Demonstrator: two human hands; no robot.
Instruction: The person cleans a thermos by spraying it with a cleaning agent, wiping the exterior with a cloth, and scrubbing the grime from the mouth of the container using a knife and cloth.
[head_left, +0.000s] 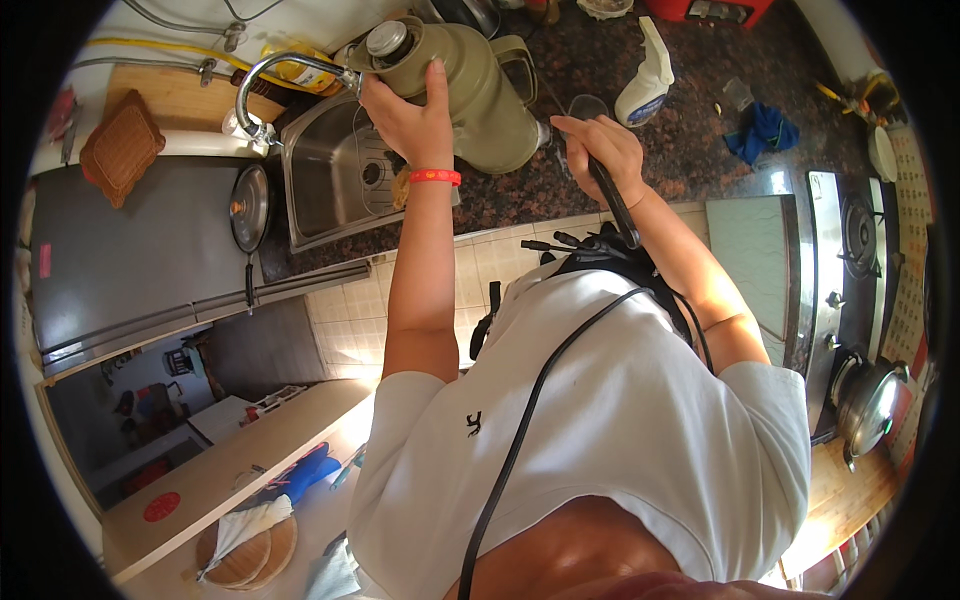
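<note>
My left hand (412, 116) grips an olive-green thermos jug (480, 90) near its top, thumb laid over the body. The jug tilts left over the steel sink (330, 172), and its grey stopper (387, 37) sits in the collar. A loop handle (521, 67) sticks out on its far right side. In my right hand (604, 154) is a kitchen utensil with a black handle (619, 210) pointing back toward me. The utensil's working end is partly hidden by my fingers, close to the jug's lower end. Just right stands a white spray bottle (645, 79).
A curved chrome tap (251, 82) rises at the sink's left. On the speckled stone counter (697, 161) lies a blue cloth (761, 133). A gas hob (859, 232) with a lidded pot (866, 405) stands at right. A lidded pan (250, 206) rests left of the sink.
</note>
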